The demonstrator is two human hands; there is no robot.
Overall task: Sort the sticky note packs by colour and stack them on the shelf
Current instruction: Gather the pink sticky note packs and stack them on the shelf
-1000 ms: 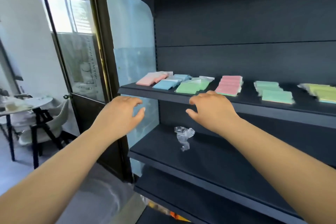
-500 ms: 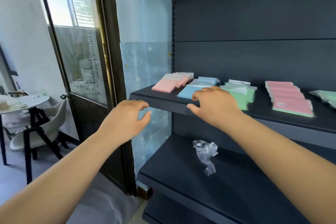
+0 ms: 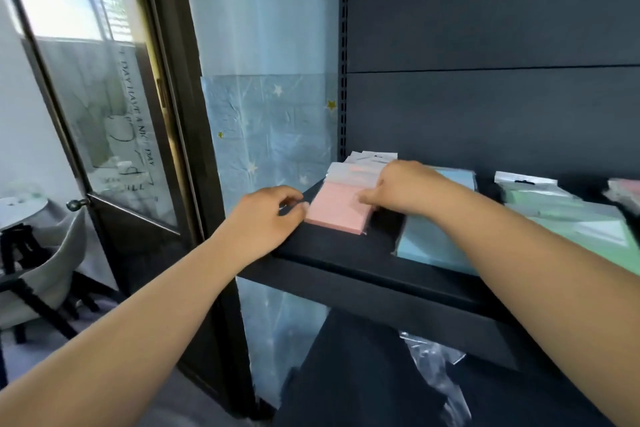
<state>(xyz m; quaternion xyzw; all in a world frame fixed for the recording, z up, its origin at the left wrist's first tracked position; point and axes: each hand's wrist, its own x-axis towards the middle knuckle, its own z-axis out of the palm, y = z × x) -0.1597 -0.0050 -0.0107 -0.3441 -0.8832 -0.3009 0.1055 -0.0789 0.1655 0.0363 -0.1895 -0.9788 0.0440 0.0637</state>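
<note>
A pink sticky note pack (image 3: 337, 210) in clear wrap lies at the left end of the dark shelf (image 3: 363, 274). My right hand (image 3: 403, 189) rests on its right side, fingers curled over its top. My left hand (image 3: 266, 218) sits at the shelf's left corner, fingertips touching the pack's left edge. More wrapped packs (image 3: 372, 159) lie behind the pink one, partly hidden by my right hand. A blue pack (image 3: 427, 246) lies under my right forearm. Green packs (image 3: 581, 218) lie further right, and a pink pack (image 3: 627, 189) shows at the right border.
A crumpled clear plastic wrapper (image 3: 434, 371) lies on the lower shelf. Left of the shelf unit stands a glass door (image 3: 104, 121) with a knob. A chair (image 3: 41, 274) and a round table (image 3: 17, 208) are at far left.
The view has come closer to the shelf's left end. Both hands have moved forward onto the shelf, from hovering in front of it to touching the pink pack.
</note>
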